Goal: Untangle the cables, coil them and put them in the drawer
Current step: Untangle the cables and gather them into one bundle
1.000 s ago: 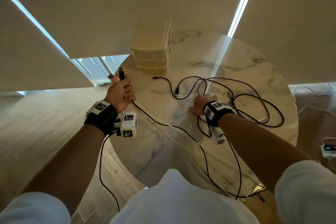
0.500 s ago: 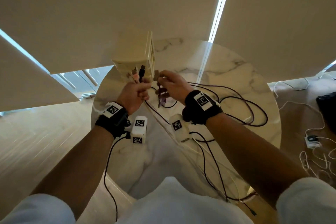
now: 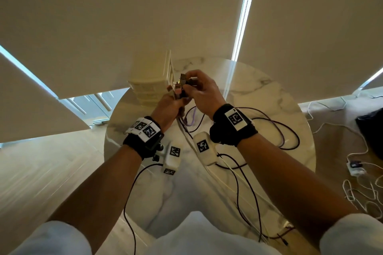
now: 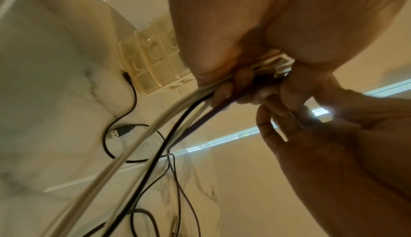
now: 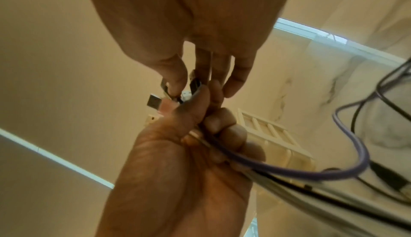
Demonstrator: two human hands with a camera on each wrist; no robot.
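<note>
Several cables, black, purple and white, lie tangled on the round marble table (image 3: 269, 93), with loops (image 3: 286, 130) at the right. My left hand (image 3: 169, 105) is raised in front of the cream drawer unit (image 3: 149, 80) and grips a bundle of cable ends (image 4: 155, 135). USB plugs (image 5: 154, 103) stick out above its fist (image 5: 189, 144). My right hand (image 3: 199, 91) meets it from the right and pinches a black plug (image 5: 195, 85) at the top of the bundle. A purple cable (image 5: 311, 170) hangs down from the fist. The drawers look closed.
One black USB cable (image 4: 121, 132) lies loose on the table near the drawer unit (image 4: 151, 61). White cables and a small charger (image 3: 356, 167) lie on the floor to the right, beside a dark object (image 3: 371, 126). Window blinds stand behind the table.
My right hand has lifted off the table and come up to the left hand. The left hand has carried its cable ends right, in front of the drawer unit.
</note>
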